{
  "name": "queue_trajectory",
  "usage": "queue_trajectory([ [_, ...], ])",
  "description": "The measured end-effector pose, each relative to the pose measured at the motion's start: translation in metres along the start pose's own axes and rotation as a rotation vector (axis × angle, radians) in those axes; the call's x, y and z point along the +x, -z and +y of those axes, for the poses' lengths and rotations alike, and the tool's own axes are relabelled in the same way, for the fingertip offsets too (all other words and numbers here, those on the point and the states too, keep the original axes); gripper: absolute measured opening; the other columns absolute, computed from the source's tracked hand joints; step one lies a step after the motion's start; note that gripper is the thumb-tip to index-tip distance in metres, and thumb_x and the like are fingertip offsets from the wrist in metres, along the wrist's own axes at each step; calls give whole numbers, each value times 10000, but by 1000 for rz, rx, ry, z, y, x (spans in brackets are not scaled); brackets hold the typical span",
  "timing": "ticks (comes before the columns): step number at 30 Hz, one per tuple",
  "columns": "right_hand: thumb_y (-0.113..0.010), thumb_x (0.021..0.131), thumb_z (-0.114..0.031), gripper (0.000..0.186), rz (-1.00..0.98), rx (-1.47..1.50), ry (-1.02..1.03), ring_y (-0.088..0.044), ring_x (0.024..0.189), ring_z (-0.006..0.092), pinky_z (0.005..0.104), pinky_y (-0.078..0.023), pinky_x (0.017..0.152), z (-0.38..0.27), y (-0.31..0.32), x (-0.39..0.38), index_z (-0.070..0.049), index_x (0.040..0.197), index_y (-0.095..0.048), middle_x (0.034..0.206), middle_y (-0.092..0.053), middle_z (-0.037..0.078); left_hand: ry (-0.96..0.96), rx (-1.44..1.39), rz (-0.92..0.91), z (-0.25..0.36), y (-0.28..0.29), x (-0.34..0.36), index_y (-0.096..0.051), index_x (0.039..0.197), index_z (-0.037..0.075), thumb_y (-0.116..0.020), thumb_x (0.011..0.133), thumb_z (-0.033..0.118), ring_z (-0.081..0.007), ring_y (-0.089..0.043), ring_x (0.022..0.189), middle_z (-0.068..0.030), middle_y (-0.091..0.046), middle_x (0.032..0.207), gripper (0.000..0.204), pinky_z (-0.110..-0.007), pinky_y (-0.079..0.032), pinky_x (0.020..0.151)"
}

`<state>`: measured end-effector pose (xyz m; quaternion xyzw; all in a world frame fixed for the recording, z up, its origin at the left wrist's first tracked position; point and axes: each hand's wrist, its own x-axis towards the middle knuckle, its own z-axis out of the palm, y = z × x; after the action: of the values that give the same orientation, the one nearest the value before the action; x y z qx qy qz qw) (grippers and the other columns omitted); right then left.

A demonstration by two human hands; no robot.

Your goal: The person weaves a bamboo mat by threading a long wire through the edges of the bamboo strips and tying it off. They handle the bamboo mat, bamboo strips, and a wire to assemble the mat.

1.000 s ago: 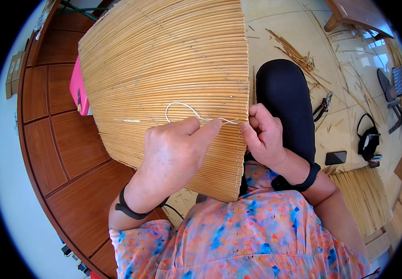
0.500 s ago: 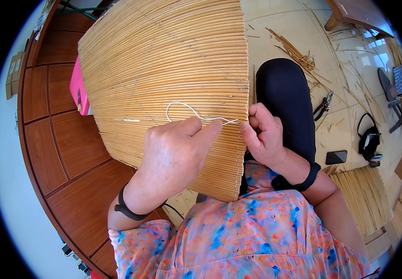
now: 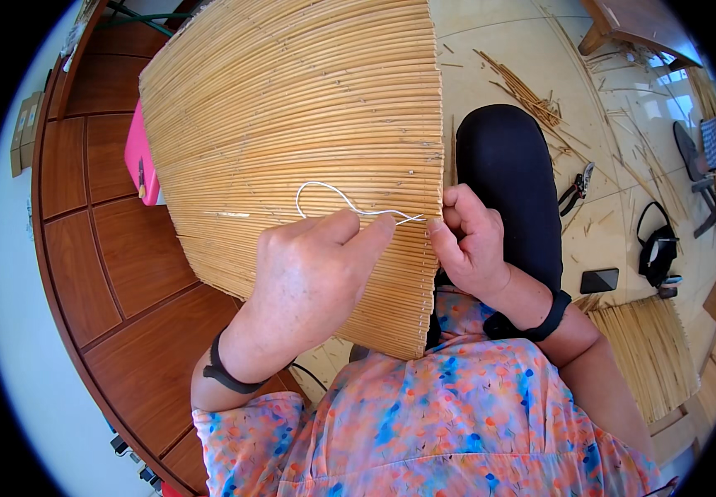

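A large mat of thin straw-coloured sticks [image 3: 292,108] lies in front of me, with a loop of white cord [image 3: 323,185] on it. My left hand [image 3: 312,277] is closed over the mat, thumb and forefinger pinched on the cord near where it crosses itself. My right hand [image 3: 467,240] grips the mat's right edge with curled fingers, its thumb at the cord's end. My knee in black cloth [image 3: 503,157] is just right of the mat.
Reddish wooden furniture [image 3: 126,257] and a pink object [image 3: 138,145] stand left. On the tiled floor at right are loose sticks [image 3: 524,91], cutters [image 3: 578,184], a black phone [image 3: 600,280], a black strapped item [image 3: 656,253], another stick mat [image 3: 640,356] and a wooden table [image 3: 631,25].
The crossed end of the cord beside my left fingertips sits very slightly lower than a second ago. Both hands and the mat are otherwise almost still.
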<state>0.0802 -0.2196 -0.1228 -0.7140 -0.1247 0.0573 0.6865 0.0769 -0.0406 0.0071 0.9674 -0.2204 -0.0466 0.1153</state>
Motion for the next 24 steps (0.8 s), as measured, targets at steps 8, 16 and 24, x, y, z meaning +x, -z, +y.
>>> queue_trajectory([
  [8, -605, 857, -45, 116, -2, -10, 6, -476, 406, 150, 280, -368, 428, -2, 1, 1, -14, 949, -542, 521, -502, 54, -10, 7, 30, 2, 0, 0, -724, 1020, 99, -706, 753, 12, -206, -487, 455, -43, -448, 573, 281, -343, -383, 412],
  [16, -604, 853, -40, 122, -13, -13, 8, -479, 408, 147, 278, -370, 430, -3, 2, 1, -12, 954, -541, 526, -508, 56, -13, 8, 20, 0, -1, 1, -724, 1024, 93, -710, 742, 15, -206, -496, 461, -44, -454, 582, 292, -342, -392, 415],
  [24, -602, 849, -36, 134, -2, 17, 7, -481, 411, 154, 281, -372, 435, -1, 0, 0, -12, 967, -543, 528, -505, 56, -10, 15, 9, 1, 1, 2, -725, 1026, 96, -705, 745, 12, -206, -496, 462, -40, -451, 578, 294, -345, -394, 414],
])
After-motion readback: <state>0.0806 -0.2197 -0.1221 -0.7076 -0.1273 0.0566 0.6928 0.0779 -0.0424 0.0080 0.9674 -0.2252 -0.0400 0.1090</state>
